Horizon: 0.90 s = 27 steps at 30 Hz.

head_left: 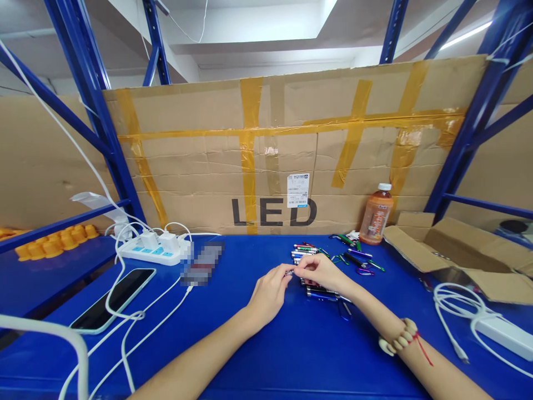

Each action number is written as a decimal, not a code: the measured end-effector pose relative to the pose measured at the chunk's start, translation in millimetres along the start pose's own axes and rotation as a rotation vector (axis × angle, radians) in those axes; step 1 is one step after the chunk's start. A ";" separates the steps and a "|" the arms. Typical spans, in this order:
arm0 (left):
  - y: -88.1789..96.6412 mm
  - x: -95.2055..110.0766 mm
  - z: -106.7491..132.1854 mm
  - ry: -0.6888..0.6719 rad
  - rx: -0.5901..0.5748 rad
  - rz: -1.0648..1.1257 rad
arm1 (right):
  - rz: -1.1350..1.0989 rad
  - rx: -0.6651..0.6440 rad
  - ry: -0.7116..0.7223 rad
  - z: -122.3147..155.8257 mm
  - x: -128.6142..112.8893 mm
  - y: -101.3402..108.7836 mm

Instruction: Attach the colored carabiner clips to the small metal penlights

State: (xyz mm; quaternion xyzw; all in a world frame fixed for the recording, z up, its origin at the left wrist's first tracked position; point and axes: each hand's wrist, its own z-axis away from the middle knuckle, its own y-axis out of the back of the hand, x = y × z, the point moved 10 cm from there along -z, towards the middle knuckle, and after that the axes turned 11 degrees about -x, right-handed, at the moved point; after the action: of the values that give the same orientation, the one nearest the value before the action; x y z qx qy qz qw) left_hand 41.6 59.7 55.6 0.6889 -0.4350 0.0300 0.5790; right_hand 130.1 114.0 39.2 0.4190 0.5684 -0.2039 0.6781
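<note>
Both my hands meet over the blue table [258, 355]. My left hand [268, 294] and my right hand [320, 272] pinch a small metallic piece [289, 273] between their fingertips; it is too small to name surely. Just behind and under my right hand lies a pile of small coloured metal flashlights [306, 253] with carabiner clips [364, 271]. A beaded bracelet with a red string [402, 338] sits on my right wrist.
An orange drink bottle [376, 215] stands by the taped cardboard wall [266, 161]. An open cardboard box [453, 247] is at right, with white cables and a power strip [503, 333]. At left lie a phone [112, 300], a white power strip with chargers [156, 250] and orange parts [54, 241].
</note>
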 end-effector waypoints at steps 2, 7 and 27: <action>0.2 -1.0 -0.1 0.017 0.001 -0.006 | 0.019 0.003 0.011 0.1 -1.5 0.4; -1.4 -5.2 -0.4 0.071 -0.013 -0.024 | 0.109 0.038 0.069 -0.8 -5.3 4.6; -8.3 -26.3 -5.3 0.147 -0.022 0.101 | 0.345 0.165 0.225 8.3 -29.3 18.5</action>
State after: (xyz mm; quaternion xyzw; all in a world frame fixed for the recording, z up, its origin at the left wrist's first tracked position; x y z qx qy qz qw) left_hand 33.0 78.4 36.6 0.6557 -0.4259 0.1047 0.6146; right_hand 141.0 112.0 73.0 0.5843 0.5416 -0.0826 0.5987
